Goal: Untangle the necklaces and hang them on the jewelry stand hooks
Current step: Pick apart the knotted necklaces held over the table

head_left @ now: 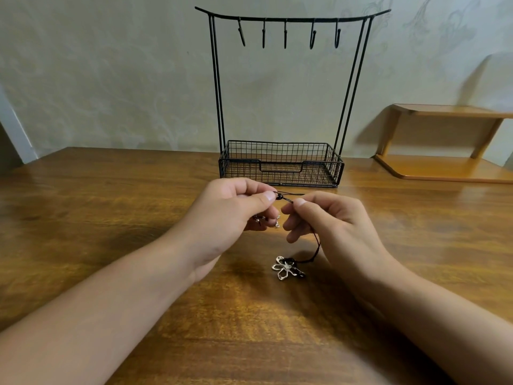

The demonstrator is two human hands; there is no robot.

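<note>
A black wire jewelry stand stands at the back of the wooden table, with several bare hooks hanging from its top bar. In front of its basket, my left hand pinches a dark necklace cord at a small bead. My right hand pinches the same cord a little to the right. The cord runs down under my right hand to a silver flower pendant lying on the table. A second small silver piece shows under my left fingers; what it belongs to is hidden.
A low wooden shelf stands at the back right on the table. A pale patterned wall rises right behind the stand.
</note>
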